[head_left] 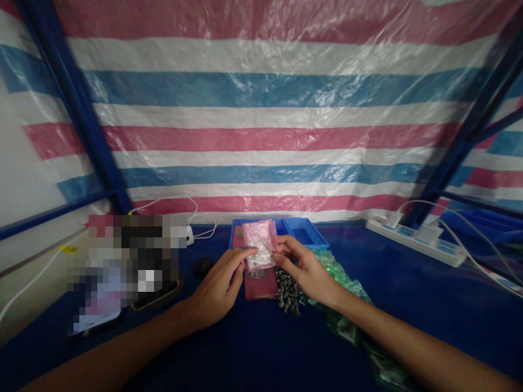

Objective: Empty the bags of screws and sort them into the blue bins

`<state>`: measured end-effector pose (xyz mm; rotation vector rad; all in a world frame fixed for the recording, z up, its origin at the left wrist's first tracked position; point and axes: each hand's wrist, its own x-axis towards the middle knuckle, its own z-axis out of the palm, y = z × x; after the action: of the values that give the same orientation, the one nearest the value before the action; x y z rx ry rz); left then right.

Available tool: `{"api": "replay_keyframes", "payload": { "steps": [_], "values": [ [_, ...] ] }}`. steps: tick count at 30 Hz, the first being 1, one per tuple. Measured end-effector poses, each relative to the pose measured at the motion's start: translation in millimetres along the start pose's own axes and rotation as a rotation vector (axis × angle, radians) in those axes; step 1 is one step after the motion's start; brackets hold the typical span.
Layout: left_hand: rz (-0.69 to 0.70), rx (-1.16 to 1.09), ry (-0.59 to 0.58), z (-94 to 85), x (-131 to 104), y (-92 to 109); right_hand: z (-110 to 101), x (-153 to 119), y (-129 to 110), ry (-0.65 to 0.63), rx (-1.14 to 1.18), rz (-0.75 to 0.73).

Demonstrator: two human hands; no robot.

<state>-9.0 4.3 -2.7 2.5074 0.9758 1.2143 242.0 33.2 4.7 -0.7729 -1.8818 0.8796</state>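
Observation:
Both hands hold up a pink plastic bag with small silvery pieces inside, just in front of a blue tray. My left hand pinches the bag's left side, its index finger lying across the front. At the right edge, my right hand grips the bag between thumb and fingers. Below it on the table lies a dark red flat piece. A heap of dark metal screws sits beside this, partly behind my right hand. Green plastic bags spread out under and beyond my right forearm.
A white power strip with plugs and cables lies at the right. On the left are a round black object, a phone-like device and a blurred-out patch. Blue metal posts and a striped plastic sheet stand behind the blue table.

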Motion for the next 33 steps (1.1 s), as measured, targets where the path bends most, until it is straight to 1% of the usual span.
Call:
{"api": "replay_keyframes", "payload": {
  "steps": [4, 10, 13, 16, 19, 22, 24, 26, 28, 30, 33],
  "values": [
    [0.006, -0.005, -0.009, 1.8, -0.9, -2.1, -1.4, -0.1, 1.0, -0.011, 0.06, 0.026],
    [-0.057, -0.031, 0.017, 3.3, -1.8, -7.2, 0.1, -1.7, -5.8, -0.099, 0.119, 0.064],
    [-0.067, -0.068, 0.024, 1.5, 0.8, -6.3, 0.3, -2.0, -7.5, -0.119, 0.158, 0.092],
    [-0.083, -0.079, -0.002, -0.6, 4.8, -3.1, -2.3, -1.1, -8.1, -0.093, 0.123, 0.101],
    [-0.125, -0.037, 0.031, -1.3, 7.6, -1.0, -5.7, 0.7, -12.1, -0.059, 0.103, 0.101],
    [-0.178, -0.008, 0.083, 0.1, 7.9, -2.9, -6.5, 1.9, -17.3, -0.122, 0.127, 0.083],
    [-0.189, -0.012, 0.083, 1.5, 6.9, -5.3, -5.1, 2.2, -17.6, -0.164, 0.143, 0.063],
    [-0.186, 0.001, 0.05, 2.5, 5.6, -6.8, -2.9, 2.2, -14.0, -0.165, 0.153, 0.059],
    [-0.171, 0.004, 0.019, 2.7, 4.2, -6.2, -1.2, 2.0, -7.9, -0.129, 0.137, 0.06],
    [-0.141, 0.006, -0.02, 2.1, 2.9, -3.8, -0.9, 1.8, -2.4, -0.101, 0.085, 0.059],
    [-0.086, 0.019, -0.072, -0.4, 1.5, 0.6, -1.9, 1.8, 0.1, -0.101, 0.052, 0.037]
  ]
}}
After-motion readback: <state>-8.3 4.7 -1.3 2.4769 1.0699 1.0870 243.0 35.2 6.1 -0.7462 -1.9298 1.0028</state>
